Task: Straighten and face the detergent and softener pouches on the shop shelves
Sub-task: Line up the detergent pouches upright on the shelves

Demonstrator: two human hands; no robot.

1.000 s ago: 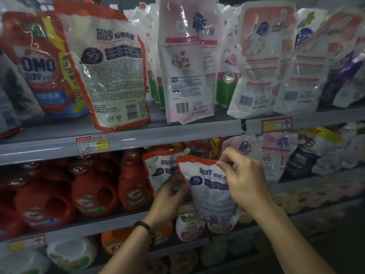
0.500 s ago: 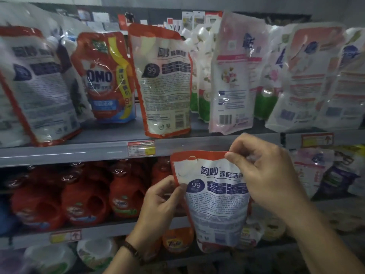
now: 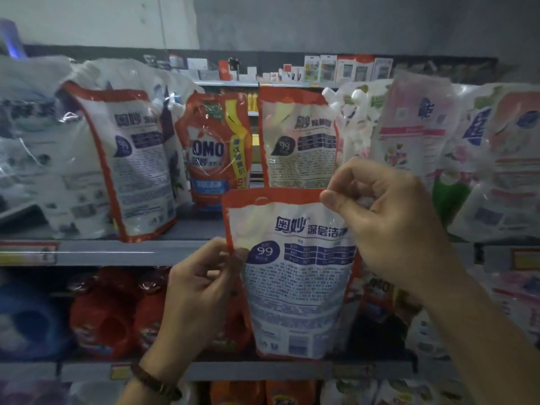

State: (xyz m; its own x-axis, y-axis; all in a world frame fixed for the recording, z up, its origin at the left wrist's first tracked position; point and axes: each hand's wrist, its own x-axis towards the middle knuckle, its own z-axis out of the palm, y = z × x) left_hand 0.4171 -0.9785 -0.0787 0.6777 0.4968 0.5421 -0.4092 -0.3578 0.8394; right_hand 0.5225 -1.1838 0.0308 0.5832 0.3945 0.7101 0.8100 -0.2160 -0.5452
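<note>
I hold a white detergent pouch with a red border [image 3: 295, 276] upright in front of the shelves, its printed back side facing me. My left hand [image 3: 201, 285] pinches its left edge. My right hand [image 3: 385, 223] grips its top right corner. On the upper shelf [image 3: 122, 252] stand more pouches: one white with a red border [image 3: 137, 168] shows its back, a red OMO pouch [image 3: 213, 153] shows its front, and another back-facing one [image 3: 298, 141] is right behind the held pouch. Pink and white softener pouches [image 3: 415, 133] lean at the right.
Red detergent bottles [image 3: 102, 317] fill the lower shelf at left, with a blue one [image 3: 26, 320] beside them. Price tags [image 3: 27, 252] sit on the shelf edges. Small packaged goods [image 3: 339, 68] line a far shelf behind. More pouches [image 3: 514, 296] crowd the lower right.
Both hands have lifted the pouch from the lower shelf up to the level of the upper shelf edge. My view has tilted up, showing the wall above.
</note>
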